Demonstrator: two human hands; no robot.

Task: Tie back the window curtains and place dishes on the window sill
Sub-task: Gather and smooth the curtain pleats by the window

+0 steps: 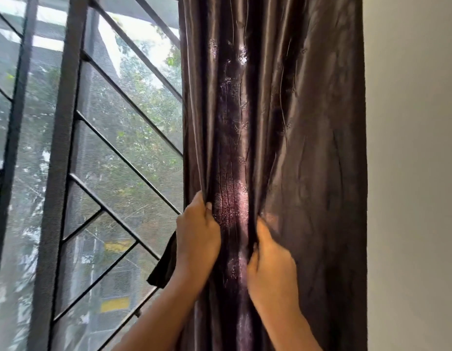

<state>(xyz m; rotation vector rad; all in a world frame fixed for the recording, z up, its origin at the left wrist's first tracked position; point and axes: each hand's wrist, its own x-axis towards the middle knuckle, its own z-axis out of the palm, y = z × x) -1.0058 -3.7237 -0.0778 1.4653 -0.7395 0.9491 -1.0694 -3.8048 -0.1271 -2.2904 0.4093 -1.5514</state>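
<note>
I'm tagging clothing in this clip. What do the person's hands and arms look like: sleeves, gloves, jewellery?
Both the left hand and the right hand are bare, with no gloves. No rings, watch or bracelets show. The forearms are uncovered down to the frame's lower edge, so no sleeve is visible.

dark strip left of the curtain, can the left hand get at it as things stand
Probably yes: the dark strip hangs right beside the left hand, window side, nothing between. That hand grips a curtain fold, though, so it would have to let go first.
</note>
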